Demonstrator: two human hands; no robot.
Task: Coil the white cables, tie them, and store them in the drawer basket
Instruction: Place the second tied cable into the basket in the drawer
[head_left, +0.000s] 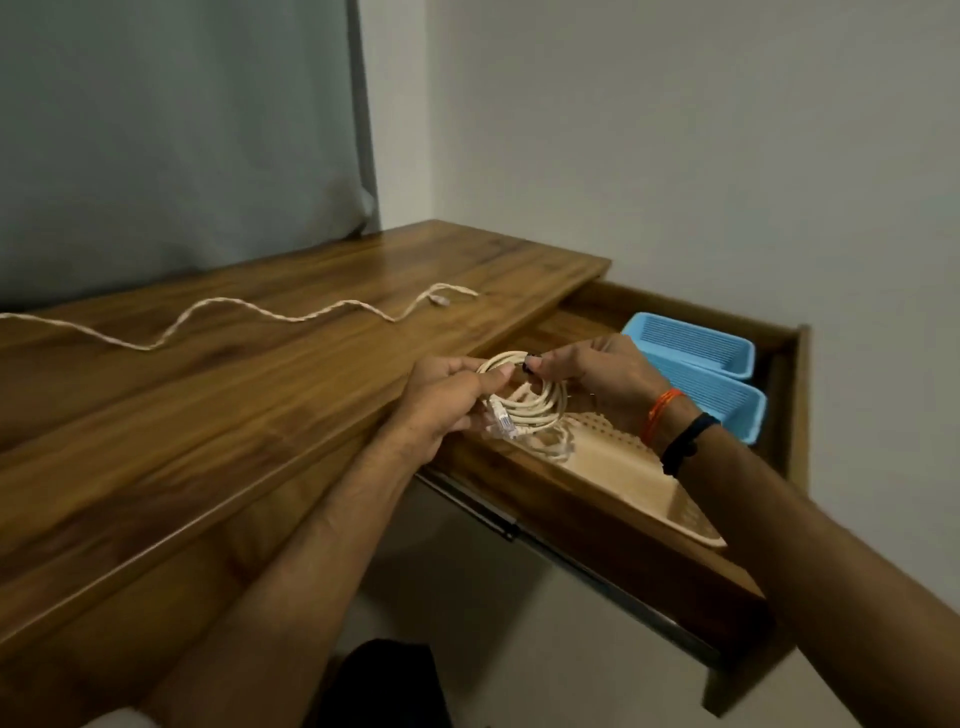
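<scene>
A coiled white cable hangs above the open drawer. My left hand grips the coil's left side, with a clear plug end sticking out below the fingers. My right hand pinches a small dark tie at the top of the coil. Below the coil, a beige perforated basket sits in the drawer with another white cable lying in it. A second, uncoiled white cable lies stretched in waves across the wooden desk top.
Two light blue ribbed baskets stand in the drawer behind the beige one. A grey curtain hangs behind the desk, and a plain wall is on the right. The drawer front juts out toward me at the lower right.
</scene>
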